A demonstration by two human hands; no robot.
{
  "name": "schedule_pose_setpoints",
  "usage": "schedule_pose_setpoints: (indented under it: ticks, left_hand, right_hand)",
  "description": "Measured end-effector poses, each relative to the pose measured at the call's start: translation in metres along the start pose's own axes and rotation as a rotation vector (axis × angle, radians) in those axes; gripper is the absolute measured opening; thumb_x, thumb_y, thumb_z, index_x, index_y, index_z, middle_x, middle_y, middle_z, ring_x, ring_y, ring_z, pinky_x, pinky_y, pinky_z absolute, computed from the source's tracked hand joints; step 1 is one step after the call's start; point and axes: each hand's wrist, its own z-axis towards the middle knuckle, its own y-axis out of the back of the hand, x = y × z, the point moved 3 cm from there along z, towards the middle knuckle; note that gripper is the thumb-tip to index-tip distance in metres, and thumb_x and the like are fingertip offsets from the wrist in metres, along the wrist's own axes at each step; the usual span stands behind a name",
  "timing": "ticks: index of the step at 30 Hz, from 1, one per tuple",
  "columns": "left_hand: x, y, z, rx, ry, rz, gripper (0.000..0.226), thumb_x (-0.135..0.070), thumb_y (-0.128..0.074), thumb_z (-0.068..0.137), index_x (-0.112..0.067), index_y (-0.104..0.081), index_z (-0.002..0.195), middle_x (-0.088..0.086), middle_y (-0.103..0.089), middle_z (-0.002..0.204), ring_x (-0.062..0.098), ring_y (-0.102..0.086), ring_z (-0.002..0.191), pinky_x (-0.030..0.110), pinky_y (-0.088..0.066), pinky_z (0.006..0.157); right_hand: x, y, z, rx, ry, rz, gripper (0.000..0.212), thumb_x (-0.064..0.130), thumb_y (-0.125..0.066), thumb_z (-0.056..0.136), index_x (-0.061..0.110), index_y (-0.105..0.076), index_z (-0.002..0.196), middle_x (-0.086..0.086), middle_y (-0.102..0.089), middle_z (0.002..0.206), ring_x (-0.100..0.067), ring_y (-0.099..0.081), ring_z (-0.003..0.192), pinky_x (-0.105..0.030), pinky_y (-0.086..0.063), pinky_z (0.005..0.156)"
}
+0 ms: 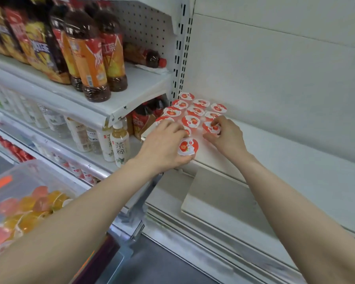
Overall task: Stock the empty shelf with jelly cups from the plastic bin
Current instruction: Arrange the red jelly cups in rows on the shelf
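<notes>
Here, my left hand [166, 144] curls round one jelly cup [188, 147], lid up, at the front lip of the shelf [275, 152]; my right hand [225, 136] pinches a second cup [211, 127] just behind and to its right. The placed cups [195, 110] stand directly beyond both hands, rows running from the front edge toward the back wall [275, 68]. Bare shelf opens rightward, nearer my right hand. Count: twelve lids in view, two held, one partly hidden by my left hand. The plastic bin [25, 167], lower left, holds orange and pink cups, too heaped to count.
</notes>
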Motion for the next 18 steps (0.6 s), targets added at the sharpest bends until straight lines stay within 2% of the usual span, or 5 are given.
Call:
schedule_pose_setpoints:
  ticks: [6,9,13,18]
  left_hand:
    - [-0.009,-0.007,0.015,-0.029,0.023,-0.03,0.06,-0.065,-0.057,0.074,-0.02,-0.068,0.113,-0.003,-0.062,0.12,0.02,-0.046,0.119,0.034,-0.042,0.099]
    - [-0.014,-0.012,0.03,-0.008,0.026,-0.015,0.06,-0.065,-0.055,0.073,-0.019,-0.068,0.11,-0.002,-0.063,0.117,0.021,-0.045,0.118,0.037,-0.044,0.098]
    - [-0.02,-0.018,0.045,0.021,-0.015,0.039,0.059,-0.061,-0.06,0.075,-0.017,-0.068,0.113,0.0,-0.063,0.117,0.023,-0.044,0.12,0.033,-0.036,0.103]
    - [-0.021,-0.024,0.049,0.015,0.004,0.073,0.058,-0.062,-0.058,0.075,-0.017,-0.071,0.109,0.001,-0.066,0.112,0.026,-0.047,0.117,0.036,-0.038,0.101]
  right_hand:
    - [-0.005,0.002,0.003,0.01,0.1,-0.114,0.04,0.043,-0.068,0.083,0.021,-0.059,0.115,-0.007,-0.057,0.113,-0.028,-0.057,0.101,-0.031,-0.042,0.078]
    - [-0.01,0.014,0.001,-0.037,0.206,-0.209,0.039,0.045,-0.066,0.085,0.022,-0.064,0.116,-0.007,-0.058,0.119,-0.028,-0.054,0.106,-0.036,-0.046,0.085]
    - [-0.021,0.031,0.002,-0.111,0.289,-0.285,0.034,0.037,-0.059,0.093,0.019,-0.064,0.122,-0.009,-0.06,0.119,-0.033,-0.055,0.105,-0.041,-0.045,0.088]
    - [-0.034,0.041,0.005,-0.147,0.29,-0.345,0.032,0.028,-0.055,0.095,0.017,-0.062,0.125,-0.01,-0.06,0.118,-0.034,-0.054,0.107,-0.043,-0.044,0.089]
